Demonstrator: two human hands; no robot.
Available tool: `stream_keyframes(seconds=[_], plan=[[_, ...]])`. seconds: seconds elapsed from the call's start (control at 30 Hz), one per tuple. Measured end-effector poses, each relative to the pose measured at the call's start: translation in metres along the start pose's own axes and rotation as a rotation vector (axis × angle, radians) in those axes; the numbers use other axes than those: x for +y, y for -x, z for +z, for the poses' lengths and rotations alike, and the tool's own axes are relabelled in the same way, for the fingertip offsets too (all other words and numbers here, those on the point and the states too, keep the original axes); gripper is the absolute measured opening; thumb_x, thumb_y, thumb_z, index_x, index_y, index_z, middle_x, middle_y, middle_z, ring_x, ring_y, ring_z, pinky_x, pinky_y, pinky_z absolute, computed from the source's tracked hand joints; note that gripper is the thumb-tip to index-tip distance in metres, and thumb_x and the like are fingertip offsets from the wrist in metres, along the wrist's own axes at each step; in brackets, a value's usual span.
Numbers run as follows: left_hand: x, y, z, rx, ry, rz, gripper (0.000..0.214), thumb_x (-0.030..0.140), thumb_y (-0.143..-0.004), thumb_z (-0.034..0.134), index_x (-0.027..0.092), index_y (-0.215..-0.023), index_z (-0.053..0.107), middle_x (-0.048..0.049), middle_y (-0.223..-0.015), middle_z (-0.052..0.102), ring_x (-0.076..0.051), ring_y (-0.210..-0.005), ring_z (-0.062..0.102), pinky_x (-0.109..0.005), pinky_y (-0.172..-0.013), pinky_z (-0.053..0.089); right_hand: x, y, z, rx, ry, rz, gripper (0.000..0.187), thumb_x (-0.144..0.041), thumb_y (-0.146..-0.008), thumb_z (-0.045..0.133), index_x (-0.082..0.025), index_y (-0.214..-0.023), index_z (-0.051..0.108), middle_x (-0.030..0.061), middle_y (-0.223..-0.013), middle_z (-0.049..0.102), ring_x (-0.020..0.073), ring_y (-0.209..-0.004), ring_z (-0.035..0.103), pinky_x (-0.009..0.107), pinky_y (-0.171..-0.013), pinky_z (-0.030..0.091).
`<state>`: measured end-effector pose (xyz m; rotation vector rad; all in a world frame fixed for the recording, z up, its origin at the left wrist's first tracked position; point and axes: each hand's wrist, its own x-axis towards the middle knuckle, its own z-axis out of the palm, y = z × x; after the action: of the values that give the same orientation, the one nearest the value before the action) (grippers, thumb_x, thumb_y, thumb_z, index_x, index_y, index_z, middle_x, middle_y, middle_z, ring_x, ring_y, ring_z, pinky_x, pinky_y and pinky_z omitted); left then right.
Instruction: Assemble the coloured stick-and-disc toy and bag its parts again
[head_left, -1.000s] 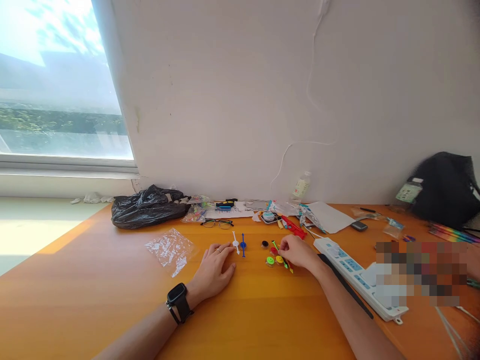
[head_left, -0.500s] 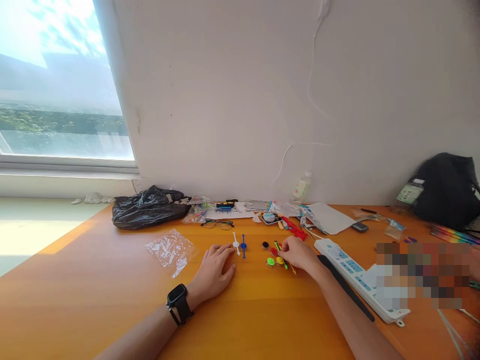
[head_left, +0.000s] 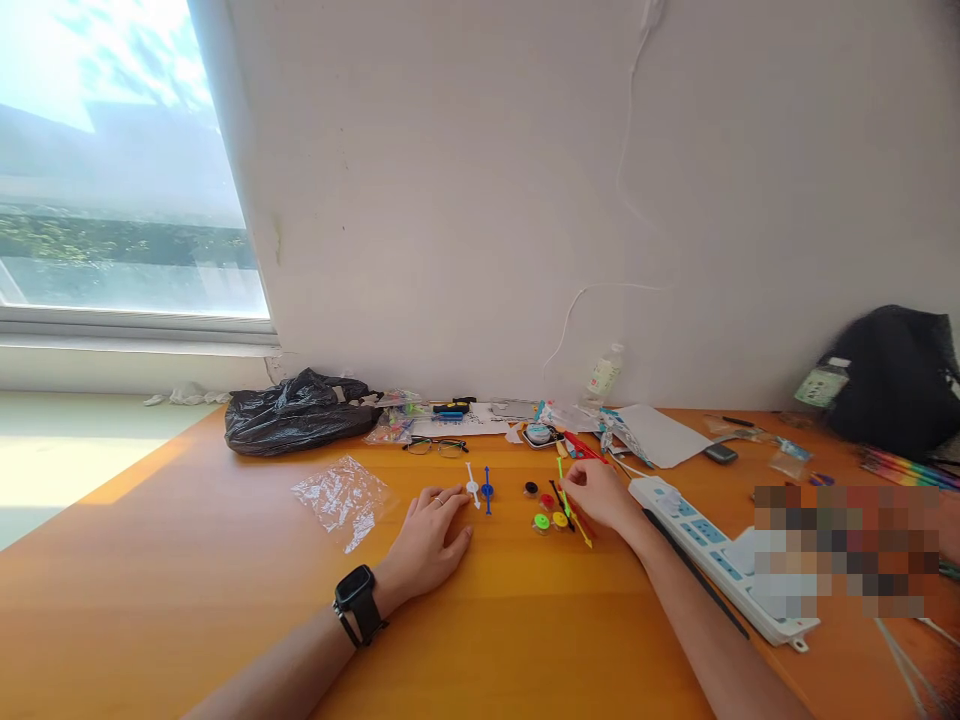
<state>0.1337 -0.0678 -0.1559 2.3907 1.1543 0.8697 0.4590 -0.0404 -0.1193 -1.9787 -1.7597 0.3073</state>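
My left hand (head_left: 431,537), wearing a black watch (head_left: 357,600), lies flat on the table with its fingers stretched out. Its fingertips are beside a white arrow spinner (head_left: 472,486), and a blue arrow spinner (head_left: 487,491) lies just to the right. The fingers of my right hand (head_left: 598,494) are pinched on a green arrow (head_left: 560,472). Below that hand are a black arrow (head_left: 556,493) and a yellow arrow (head_left: 584,535). Close by on the left sit small round pieces: black (head_left: 531,489), red (head_left: 547,502), green (head_left: 541,522) and yellow (head_left: 559,520).
A clear plastic bag (head_left: 341,503) lies left of my left hand. Behind are a black plastic bag (head_left: 296,415), eyeglasses (head_left: 439,447) and a bottle (head_left: 605,375). A white power strip (head_left: 712,550) runs along my right forearm. A pixelated patch covers part of the far right.
The green arrow has moved away from me, with my right fingers at it, and more of the black arrow now shows. My left hand stays in place.
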Motion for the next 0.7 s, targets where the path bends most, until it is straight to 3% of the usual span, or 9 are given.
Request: stream_keyframes(seconds=[0.23, 0.33, 0.43, 0.57, 0.7], plan=[[-0.002, 0.000, 0.002, -0.002, -0.008, 0.004, 0.044, 0.026, -0.092, 0.056, 0.030, -0.134, 0.065, -0.0091, -0.136, 0.067, -0.033, -0.124, 0.055, -0.048, -0.106, 0.043, -0.004, 0.000, -0.003, 0.056, -0.158, -0.093, 0.015, -0.028, -0.075, 0.064, -0.021, -0.067, 0.053, 0.0020, -0.071, 0.066, 0.0198, -0.071, 0.063, 0.029, -0.065, 0.044], [-0.005, 0.000, 0.004, 0.012, 0.006, 0.011, 0.042, 0.025, -0.091, 0.057, 0.030, -0.132, 0.065, -0.0099, -0.132, 0.068, -0.033, -0.123, 0.056, -0.049, -0.105, 0.044, -0.010, 0.005, -0.001, -0.032, -0.370, -0.183, 0.015, -0.028, -0.074, 0.064, -0.022, -0.078, 0.051, -0.0010, -0.076, 0.061, 0.0178, -0.072, 0.064, 0.028, -0.066, 0.047], [-0.008, -0.001, 0.006, 0.048, 0.030, -0.008, 0.040, 0.022, -0.091, 0.057, 0.026, -0.130, 0.064, -0.0116, -0.129, 0.068, -0.033, -0.121, 0.057, -0.050, -0.104, 0.045, -0.016, 0.012, 0.004, -0.202, -0.551, -0.190, 0.023, -0.031, -0.081, 0.061, -0.024, -0.097, 0.047, -0.0016, -0.088, 0.059, 0.0150, -0.066, 0.064, 0.027, -0.060, 0.048], [-0.009, -0.002, 0.007, 0.099, 0.090, -0.049, 0.042, 0.021, -0.092, 0.053, 0.021, -0.134, 0.058, -0.0134, -0.131, 0.065, -0.032, -0.120, 0.058, -0.053, -0.105, 0.045, -0.022, 0.020, 0.006, -0.304, -0.467, -0.194, 0.015, -0.033, -0.094, 0.052, -0.025, -0.105, 0.046, -0.0009, -0.087, 0.059, 0.0147, -0.070, 0.064, 0.024, -0.060, 0.046], [-0.007, -0.001, 0.005, 0.161, 0.141, -0.051, 0.038, 0.020, -0.092, 0.052, 0.020, -0.129, 0.058, -0.0135, -0.127, 0.066, -0.031, -0.118, 0.059, -0.053, -0.105, 0.046, -0.027, 0.024, 0.000, -0.312, -0.287, -0.179, 0.016, -0.030, -0.092, 0.059, -0.022, -0.104, 0.051, -0.0033, -0.074, 0.056, 0.0140, -0.065, 0.058, 0.023, -0.059, 0.040]])
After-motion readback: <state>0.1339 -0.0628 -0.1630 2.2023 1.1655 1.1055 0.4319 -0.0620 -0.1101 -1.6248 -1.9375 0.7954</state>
